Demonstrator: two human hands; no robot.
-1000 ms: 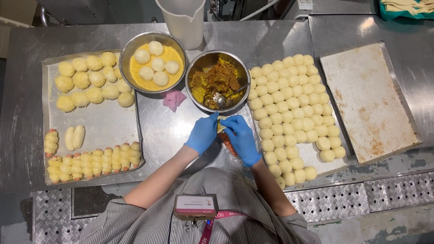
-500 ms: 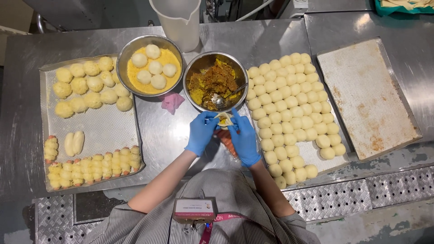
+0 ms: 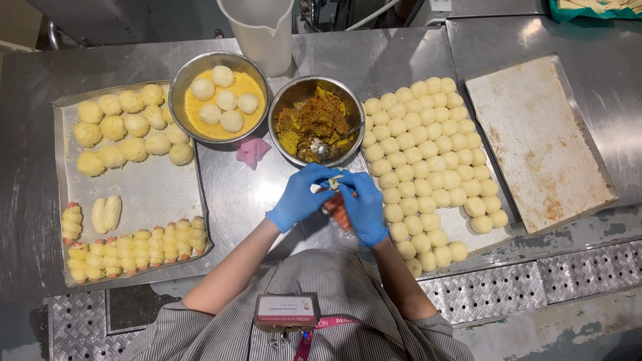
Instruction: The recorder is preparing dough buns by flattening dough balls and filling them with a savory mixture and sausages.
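Both my hands wear blue gloves and meet just below a steel bowl of brown-yellow filling [image 3: 314,120] with a spoon in it. My left hand [image 3: 297,199] and my right hand [image 3: 361,207] together pinch a small piece of pale dough [image 3: 334,181]. Something orange-red, like sausages [image 3: 340,212], lies on the table under my right hand. To the right lies a tray with many round dough balls [image 3: 428,167].
A bowl of yellow crumbs holding several dough balls [image 3: 219,100] stands at upper left. The left tray [image 3: 154,194] carries crumbed balls, two plain rolls and a row of wrapped sausage pieces. A bare perforated tray [image 3: 535,140] sits at right. A white jug [image 3: 264,30] and a pink scrap [image 3: 252,151] are near.
My hands have stayed near the filling bowl, shifting slightly up and closing round the dough piece. Nothing else moved.
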